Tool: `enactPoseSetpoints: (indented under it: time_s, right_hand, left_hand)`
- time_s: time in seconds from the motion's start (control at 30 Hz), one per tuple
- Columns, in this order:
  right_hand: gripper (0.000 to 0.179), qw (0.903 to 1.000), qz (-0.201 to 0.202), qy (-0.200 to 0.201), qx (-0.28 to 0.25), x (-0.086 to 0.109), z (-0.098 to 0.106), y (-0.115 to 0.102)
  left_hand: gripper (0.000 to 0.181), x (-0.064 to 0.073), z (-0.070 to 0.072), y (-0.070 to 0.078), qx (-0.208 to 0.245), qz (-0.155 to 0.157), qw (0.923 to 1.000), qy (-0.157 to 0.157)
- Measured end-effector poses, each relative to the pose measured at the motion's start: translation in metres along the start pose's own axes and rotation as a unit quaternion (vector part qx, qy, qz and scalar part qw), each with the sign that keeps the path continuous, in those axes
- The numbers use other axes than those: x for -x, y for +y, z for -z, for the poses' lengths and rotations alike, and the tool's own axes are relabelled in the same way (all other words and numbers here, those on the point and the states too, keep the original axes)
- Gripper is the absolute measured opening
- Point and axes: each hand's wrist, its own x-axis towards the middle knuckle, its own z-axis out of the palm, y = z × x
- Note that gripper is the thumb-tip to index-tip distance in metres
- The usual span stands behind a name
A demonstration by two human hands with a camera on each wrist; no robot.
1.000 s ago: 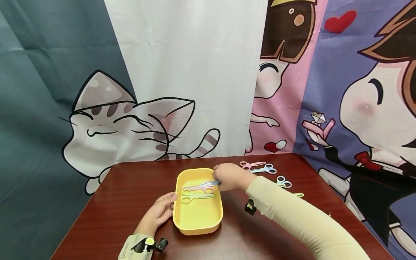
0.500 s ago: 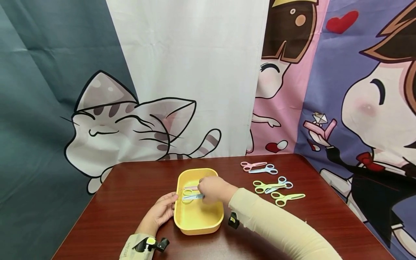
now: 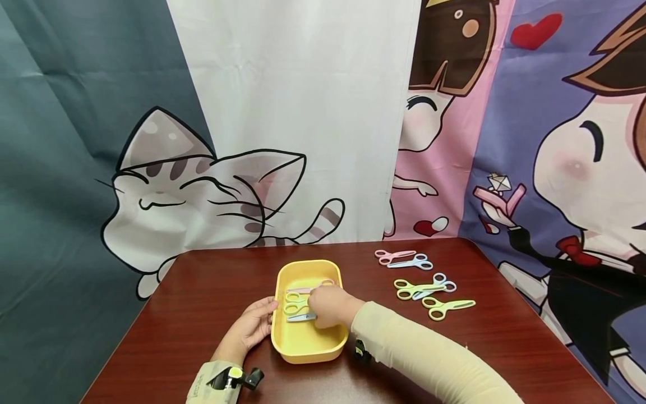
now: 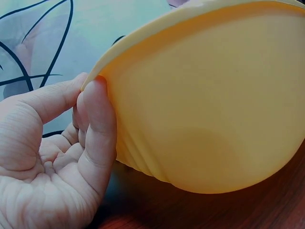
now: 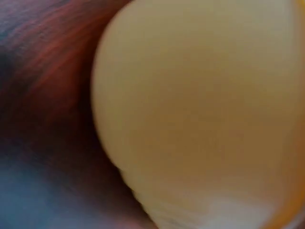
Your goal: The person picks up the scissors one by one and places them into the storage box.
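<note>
A yellow plastic basket stands on the table. My left hand pinches its left rim; in the left wrist view the thumb and fingers meet at the basket's edge. My right hand reaches inside, holding blue scissors whose blades point left near the basket floor. Their handles are hidden by the hand. Just beyond lie yellow-green scissors, partly covered by the hand, and pink scissors. In the blurred right wrist view only the basket's outer wall shows, without the hand.
Right of the basket, several more scissors lie on the dark red table: pink scissors touching or near blue scissors, yellow-green scissors across blue scissors, and another yellow-green pair. A printed cloth hangs behind.
My right hand has carried the blue scissors from the basket's right rim leftward and down into it, toward the near side of the yellow-green scissors. The left hand stays at the rim.
</note>
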Motion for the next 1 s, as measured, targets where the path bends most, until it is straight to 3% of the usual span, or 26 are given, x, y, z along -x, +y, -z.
enactPoseSetpoints:
  time_s: [0.17, 0.3, 0.43, 1.0]
  right_hand:
    - [0.022, 1.0, 0.004, 0.008, 0.001, 0.001, -0.011, -0.002]
    - [0.014, 0.9999, -0.001, 0.015, 0.004, 0.0, -0.014, -0.001]
    - [0.026, 0.9997, -0.012, 0.013, -0.015, -0.001, -0.015, -0.001]
    - [0.016, 0.9994, -0.004, 0.014, -0.033, 0.0, -0.012, -0.003]
  left_hand:
    - [0.029, 0.0, -0.005, 0.002, 0.003, 0.001, 1.0, -0.001]
    - [0.027, 0.002, -0.01, 0.006, 0.0, 0.003, 1.0, -0.003]
    - [0.024, 0.004, -0.014, 0.01, -0.004, 0.003, 1.0, -0.008]
    - [0.025, 0.005, -0.013, 0.01, -0.006, -0.002, 0.9998, -0.021]
